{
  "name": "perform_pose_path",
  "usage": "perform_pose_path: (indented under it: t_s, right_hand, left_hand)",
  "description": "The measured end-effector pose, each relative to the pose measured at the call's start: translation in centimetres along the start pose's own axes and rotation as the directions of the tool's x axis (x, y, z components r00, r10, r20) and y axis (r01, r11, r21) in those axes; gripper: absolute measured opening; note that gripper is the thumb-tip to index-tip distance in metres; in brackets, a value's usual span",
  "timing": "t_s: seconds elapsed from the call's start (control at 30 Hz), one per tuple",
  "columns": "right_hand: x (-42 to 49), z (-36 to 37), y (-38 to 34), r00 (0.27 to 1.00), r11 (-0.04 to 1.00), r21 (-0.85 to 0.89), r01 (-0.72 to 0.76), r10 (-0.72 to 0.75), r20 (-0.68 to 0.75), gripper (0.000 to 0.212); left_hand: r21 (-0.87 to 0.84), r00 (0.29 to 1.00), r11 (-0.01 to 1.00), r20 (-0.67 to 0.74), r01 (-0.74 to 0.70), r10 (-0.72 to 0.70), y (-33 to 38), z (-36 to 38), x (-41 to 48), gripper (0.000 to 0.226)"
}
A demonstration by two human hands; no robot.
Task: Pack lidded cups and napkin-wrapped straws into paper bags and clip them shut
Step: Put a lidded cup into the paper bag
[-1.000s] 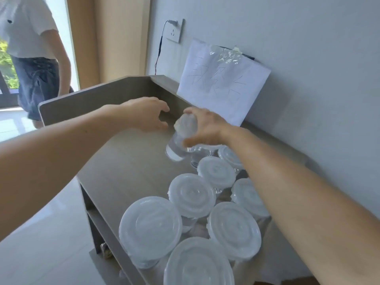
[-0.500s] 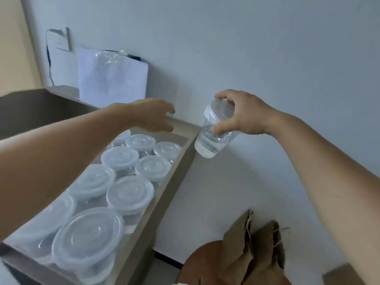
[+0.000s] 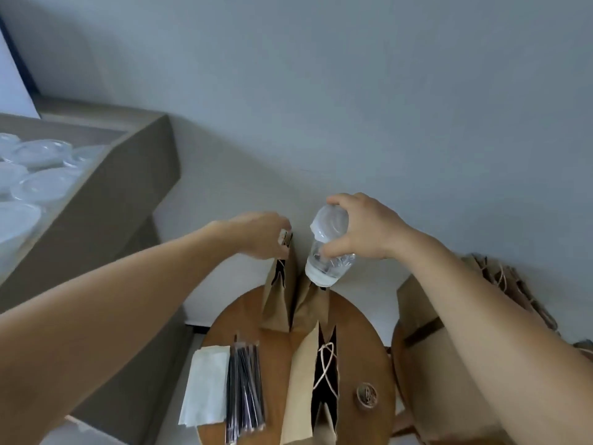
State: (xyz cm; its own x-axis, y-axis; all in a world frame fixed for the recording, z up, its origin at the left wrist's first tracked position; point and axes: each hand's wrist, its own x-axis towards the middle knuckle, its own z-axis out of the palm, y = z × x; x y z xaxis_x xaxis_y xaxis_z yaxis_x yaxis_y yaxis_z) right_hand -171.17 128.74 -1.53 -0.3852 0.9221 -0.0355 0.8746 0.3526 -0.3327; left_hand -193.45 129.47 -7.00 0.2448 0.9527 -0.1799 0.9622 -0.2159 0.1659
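**Round wooden worktop point(image 3: 365, 329): seating the lidded cup in a paper bag**

**Head view.** The worktop stood against a plain grey wall point(image 3: 353, 91). It carried three brown paper bags. A left far bag point(image 3: 277, 297) and a right far bag point(image 3: 309, 305) stood upright side by side at the far edge. A near bag point(image 3: 316, 380) stood with its mouth open toward the camera. A napkin stack point(image 3: 205, 383) and a bundle of wrapped straws point(image 3: 245, 380) lay just left of the near bag. A small round disc point(image 3: 366, 395) lay to its right. Spare cups point(image 3: 35, 184) stood on a side worktop point(image 3: 106, 226) at the left.

The right grip point(image 3: 369, 229) was curled round the upper part of the lidded cup point(image 3: 327, 248). The cup hung tilted, base lowermost, just above the tops of the two far bags. The left grip point(image 3: 260, 234) pinched the top edge of the left far bag.

**Procedure (judgement).**
1. Confirm the target bag; which of the two mouths was intended could not be told.
2. Pull the held edge outward to open the mouth fully.
3. Level the cup before lowering it.
4. Keep the base off the twine handles, which could snag it.
5. Release only once the base rests on the bag floor.
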Motion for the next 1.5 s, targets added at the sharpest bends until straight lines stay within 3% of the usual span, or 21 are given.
perform_pose_path:
  t_s: [0.2,0.43,0.53,0.67,0.8,0.9,0.97,1.1,1.2,1.33,1.4,1.5]
  right_hand:
    - [-2.5,5.5,5.8,0.995,0.996,0.048,-0.079,0.076,0.061,0.105]
    - [-3.6,11.9,8.2,0.971,0.965,0.120,-0.232,0.223,0.089,0.101]
    - [-3.9,14.0,8.5,0.964,0.956,0.126,-0.265,0.258,0.069,0.100]
    - [-3.1,15.2,8.0,0.958,0.950,0.124,-0.288,0.287,0.026,0.099]
    - [-3.6,16.3,7.3,0.949,0.942,0.112,-0.316,0.316,0.026,0.096]
    - [-4.8,16.6,7.7,0.957,0.952,0.100,-0.288,0.281,0.079,0.095]
    - [-5.7,16.2,8.3,0.961,0.967,0.048,-0.251,0.243,0.132,0.095]
    - [-7.0,15.2,9.3,0.963,0.981,-0.185,-0.058,0.103,0.247,0.094]
    - [-7.6,15.7,9.3,0.947,0.923,-0.349,0.163,-0.047,0.318,0.093]
    - [-8.5,19.2,9.0,0.890,0.862,-0.362,0.355,-0.193,0.414,0.091]
    - [-8.7,21.5,9.4,0.881,0.893,-0.317,0.321,-0.159,0.445,0.091]
    - [-8.6,24.8,10.5,0.878,0.971,-0.229,0.073,0.046,0.476,0.090]
  left_hand:
    - [-0.153,0.973,0.988,0.231,0.005,0.031,4.7,11.1,-0.9,0.066]
    - [-0.086,0.906,0.995,0.423,0.053,-0.012,8.1,20.5,-2.8,0.086]
    - [-0.061,0.900,0.990,0.426,0.126,-0.089,9.5,22.6,-3.3,0.075]
    - [-0.152,0.893,0.958,0.420,0.245,-0.162,10.0,24.0,-3.6,0.050]
    - [-0.367,0.843,0.811,0.470,0.455,-0.261,9.2,25.7,-3.7,0.029]
    - [-0.498,0.780,0.639,0.560,0.586,-0.279,8.2,26.6,-3.9,0.019]
    - [-0.517,0.763,0.590,0.574,0.619,-0.297,7.8,27.1,-4.0,0.016]
    - [-0.487,0.747,0.593,0.573,0.641,-0.337,7.4,27.9,-3.9,0.016]
    - [-0.489,0.743,0.596,0.595,0.637,-0.306,8.0,28.0,-3.9,0.008]
    - [-0.526,0.738,0.552,0.615,0.647,-0.278,8.8,27.9,-4.5,0.007]
    - [-0.539,0.774,0.581,0.563,0.609,-0.289,9.0,28.2,-5.0,0.013]
    - [-0.559,0.813,0.610,0.508,0.562,-0.284,9.4,28.6,-5.9,0.017]
